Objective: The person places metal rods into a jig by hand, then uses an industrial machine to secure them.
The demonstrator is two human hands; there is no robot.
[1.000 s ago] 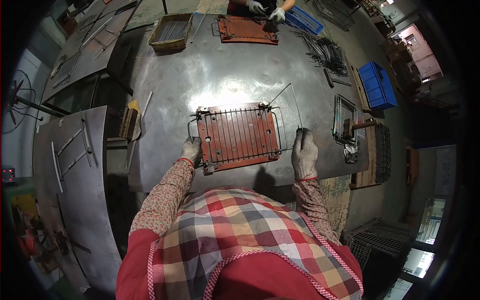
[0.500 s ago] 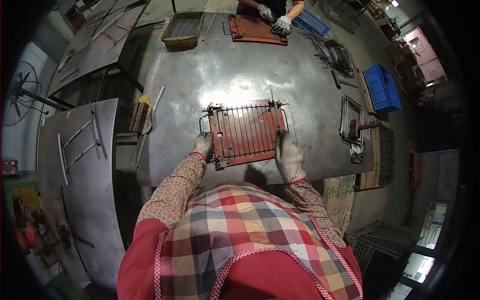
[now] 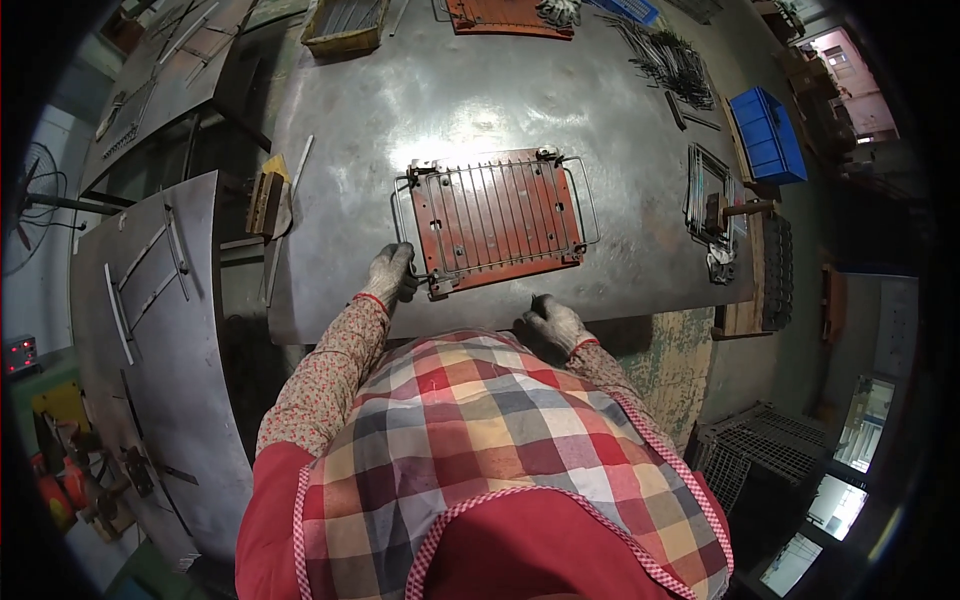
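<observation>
A rust-red rectangular plate fixture (image 3: pixel 562 222) lies slightly turned on the metal table, with dark clamps at its corners. On it sits a wire rack (image 3: pixel 594 203) of thin parallel rods, with wire loops jutting past both sides. My left hand (image 3: pixel 388 274), in a grey glove with dark fingers, is closed at the lower end of the rack's left loop, beside the near left corner of the fixture. Apart from the fixture, at the table's near edge, is my gloved right hand (image 3: pixel 558 325). Its fingers are curled in, and what they hold, if anything, is hidden.
A co-worker's gloved hand (image 3: pixel 560 12) is at another red fixture (image 3: pixel 510 18) across the table. Loose metal rods (image 3: pixel 665 65), bent wire frames (image 3: pixel 706 195), a hammer (image 3: pixel 745 209) and a blue crate (image 3: pixel 766 135) stand right. A yellowish bin (image 3: pixel 345 42) is far left.
My right hand has let go of the fixture's right side and drawn back to the table edge. My left hand has slid to the near left corner. The view has tilted nearer.
</observation>
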